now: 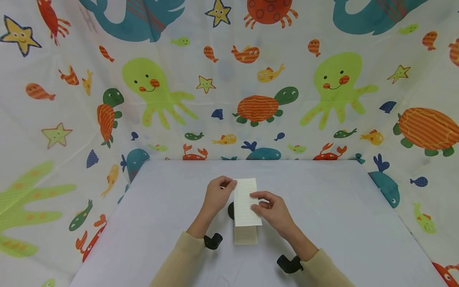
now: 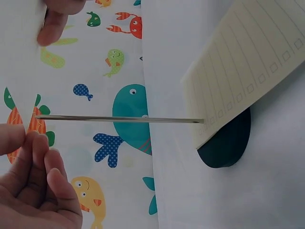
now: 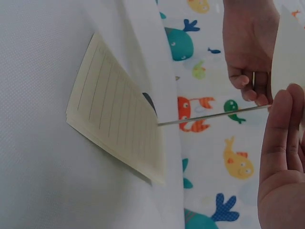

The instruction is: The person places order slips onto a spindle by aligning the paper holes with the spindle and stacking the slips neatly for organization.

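A narrow strip of cream lined paper (image 1: 245, 203) is raised over a lined notepad (image 1: 246, 236) with small checkboxes along one side. My left hand (image 1: 218, 195) pinches the paper's far left corner. At its right edge my right hand (image 1: 271, 209) holds it, thumb and forefinger tips overlapping the lined face in the head view. Both wrist views show a thin, straight, light strip (image 2: 119, 119) running between the notepad and the raised hands; I cannot tell what it is. A black rounded object (image 2: 228, 143) shows partly from beneath the notepad, the rest hidden.
The notepad lies on a white-covered table (image 1: 322, 207). Behind and at the sides hangs a white curtain (image 1: 222, 139) printed with sea animals. Black wrist mounts (image 1: 214, 241) sit at both cuffs, close above the table.
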Demonstrator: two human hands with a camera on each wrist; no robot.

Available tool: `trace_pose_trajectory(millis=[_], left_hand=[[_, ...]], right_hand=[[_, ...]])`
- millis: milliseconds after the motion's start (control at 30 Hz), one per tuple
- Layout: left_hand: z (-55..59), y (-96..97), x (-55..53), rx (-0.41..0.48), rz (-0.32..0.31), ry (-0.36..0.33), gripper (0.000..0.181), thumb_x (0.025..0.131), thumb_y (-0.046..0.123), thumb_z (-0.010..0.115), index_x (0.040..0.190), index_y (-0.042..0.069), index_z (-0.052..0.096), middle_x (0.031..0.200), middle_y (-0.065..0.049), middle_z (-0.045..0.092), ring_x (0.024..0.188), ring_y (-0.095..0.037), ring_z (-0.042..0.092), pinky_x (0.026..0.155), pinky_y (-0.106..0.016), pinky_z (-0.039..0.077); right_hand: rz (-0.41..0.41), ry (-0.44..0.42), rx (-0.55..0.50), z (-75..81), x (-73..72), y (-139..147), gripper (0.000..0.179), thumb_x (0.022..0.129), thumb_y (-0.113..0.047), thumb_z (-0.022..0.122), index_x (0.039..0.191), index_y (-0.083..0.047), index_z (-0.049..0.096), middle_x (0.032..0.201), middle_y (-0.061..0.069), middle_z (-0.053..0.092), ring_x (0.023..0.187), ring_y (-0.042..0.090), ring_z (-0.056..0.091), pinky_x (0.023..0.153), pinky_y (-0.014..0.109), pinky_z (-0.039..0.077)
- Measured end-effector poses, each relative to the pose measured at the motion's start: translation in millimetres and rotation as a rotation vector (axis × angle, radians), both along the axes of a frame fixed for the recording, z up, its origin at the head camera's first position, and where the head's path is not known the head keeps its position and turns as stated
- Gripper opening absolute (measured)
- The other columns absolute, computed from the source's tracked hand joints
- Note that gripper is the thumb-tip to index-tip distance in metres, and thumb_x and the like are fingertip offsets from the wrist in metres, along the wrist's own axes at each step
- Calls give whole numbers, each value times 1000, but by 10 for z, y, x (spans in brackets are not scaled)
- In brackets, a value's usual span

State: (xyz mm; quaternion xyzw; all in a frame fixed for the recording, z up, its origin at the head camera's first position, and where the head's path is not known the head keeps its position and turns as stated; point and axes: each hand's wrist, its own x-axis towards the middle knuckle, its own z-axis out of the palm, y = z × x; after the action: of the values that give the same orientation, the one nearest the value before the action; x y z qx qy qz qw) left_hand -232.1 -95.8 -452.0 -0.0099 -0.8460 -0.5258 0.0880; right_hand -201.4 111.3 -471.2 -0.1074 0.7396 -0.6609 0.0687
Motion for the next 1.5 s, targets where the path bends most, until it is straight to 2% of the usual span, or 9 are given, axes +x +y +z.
trace_pose_trajectory(millis=[233, 567, 933, 1167, 1500], left_hand=[[-32, -19, 19, 1, 17, -8, 21, 100, 27, 66, 104, 8, 73, 94, -3, 66, 88, -20, 58, 80, -36, 52], [-58, -28, 26, 12, 19, -36, 22, 100, 29, 65, 104, 9, 73, 94, -3, 67, 89, -20, 59, 83, -38, 53], [-104, -37, 5, 13, 18, -39, 21, 101, 28, 65, 103, 9, 73, 93, -3, 66, 87, -21, 57, 79, -35, 52], [-62, -8, 2, 12, 38, -51, 21, 100, 29, 65, 103, 10, 73, 93, -3, 65, 88, -21, 58, 80, -36, 53], [-36, 15, 10, 18, 31, -60, 21, 101, 28, 65, 104, 9, 72, 93, -4, 64, 87, -22, 58, 81, -36, 54]], right_hand=[[-12, -11, 41, -18, 9, -42, 32, 90, -11, 78, 122, -10, 72, 119, 9, 64, 75, 19, 57, 64, 19, 48], [-35, -18, 45, -24, 30, -61, 30, 90, -8, 77, 120, -11, 73, 120, 9, 63, 86, 21, 62, 75, 20, 54], [-31, -39, 46, -28, 27, -77, 31, 90, -9, 77, 122, -9, 71, 113, 11, 61, 86, 21, 61, 73, 20, 53], [-34, -24, 29, -19, 22, -58, 31, 91, -10, 76, 122, -10, 72, 116, 9, 63, 89, 22, 62, 76, 21, 54], [-37, -26, 17, -13, 28, -36, 31, 91, -9, 76, 122, -8, 71, 116, 9, 63, 90, 22, 62, 76, 21, 54]])
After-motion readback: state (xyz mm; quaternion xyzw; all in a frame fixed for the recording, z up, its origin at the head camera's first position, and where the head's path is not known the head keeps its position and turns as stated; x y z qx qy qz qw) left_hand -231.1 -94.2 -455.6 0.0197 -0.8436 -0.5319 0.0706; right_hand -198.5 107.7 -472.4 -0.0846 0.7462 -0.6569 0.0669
